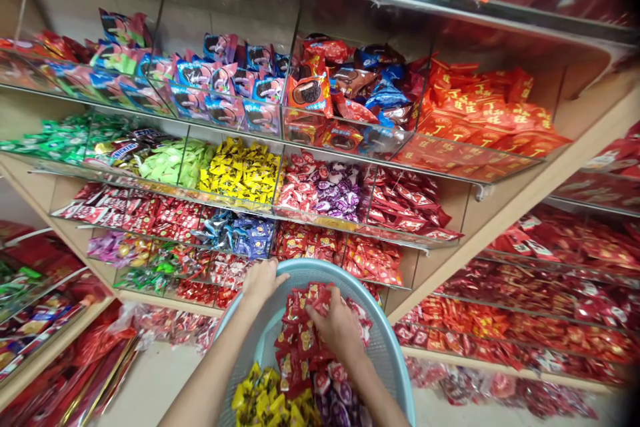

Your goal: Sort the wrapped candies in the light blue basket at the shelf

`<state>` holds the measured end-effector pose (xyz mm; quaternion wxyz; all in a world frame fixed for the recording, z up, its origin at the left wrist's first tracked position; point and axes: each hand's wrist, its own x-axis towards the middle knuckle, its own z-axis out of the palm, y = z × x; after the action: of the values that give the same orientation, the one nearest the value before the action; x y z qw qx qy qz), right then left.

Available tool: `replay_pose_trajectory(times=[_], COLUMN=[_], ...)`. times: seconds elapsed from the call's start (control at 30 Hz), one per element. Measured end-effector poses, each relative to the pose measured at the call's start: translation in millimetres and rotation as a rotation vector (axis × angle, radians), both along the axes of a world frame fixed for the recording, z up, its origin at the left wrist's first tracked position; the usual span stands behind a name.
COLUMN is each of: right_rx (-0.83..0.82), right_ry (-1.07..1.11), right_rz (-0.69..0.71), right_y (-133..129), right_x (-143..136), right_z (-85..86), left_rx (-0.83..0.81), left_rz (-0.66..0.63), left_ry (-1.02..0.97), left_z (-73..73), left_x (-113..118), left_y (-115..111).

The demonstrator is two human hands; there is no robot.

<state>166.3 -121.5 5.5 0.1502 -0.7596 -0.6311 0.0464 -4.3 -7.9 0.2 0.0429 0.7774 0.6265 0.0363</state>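
Observation:
A light blue plastic basket (395,340) stands in front of the shelves. My left hand (261,281) is closed over its far-left rim, thumb toward the inside. Inside the basket, my right hand (337,325) reaches down into red candy packets (295,337), its fingers curled around some of them. Below these lie yellow-wrapped candies (270,400) on the left and purple-wrapped candies (340,403) beside them, partly covered by my right forearm. Some red and white packets show to the right of my right hand.
Tiered shelves with clear dividers hold yellow candies (243,170), purple candies (340,193), orange-red packets (480,113) and cookie packs (307,93). A wooden side panel (500,200) slants on the right, with more red packets beyond. Bagged goods lie on the floor under the shelves.

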Motion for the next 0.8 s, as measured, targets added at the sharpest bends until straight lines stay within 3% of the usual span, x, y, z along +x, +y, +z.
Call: replay_pose_trajectory(times=[0.17,0.27,0.37,0.47,0.8], right_rx=[0.021,0.042,-0.041,-0.089,0.126], right_ry=[0.044,0.016,0.046,0.032,-0.089], right_rz=[-0.038,-0.011,-0.001,0.019,0.156], right_y=[-3.1,-13.0,-24.8,-36.1,-52.1], right_x=[21.4,15.2,0.9,-13.6,-29.5], right_z=[13.5,10.3,4.1,-4.6,-57.9], left_rx=[-0.006,-0.01,-0.016,-0.006,-0.028], left_rz=[0.005,0.01,0.012,0.013,0.021], left_ry=[0.013,0.013,0.007,0.007,-0.007], left_z=[1.2,1.8,1.9,1.7,1.5], left_x=[1.9,2.3,1.9,1.6,1.1], left_y=[-1.2,-1.8,-2.2,-2.5,-2.4])
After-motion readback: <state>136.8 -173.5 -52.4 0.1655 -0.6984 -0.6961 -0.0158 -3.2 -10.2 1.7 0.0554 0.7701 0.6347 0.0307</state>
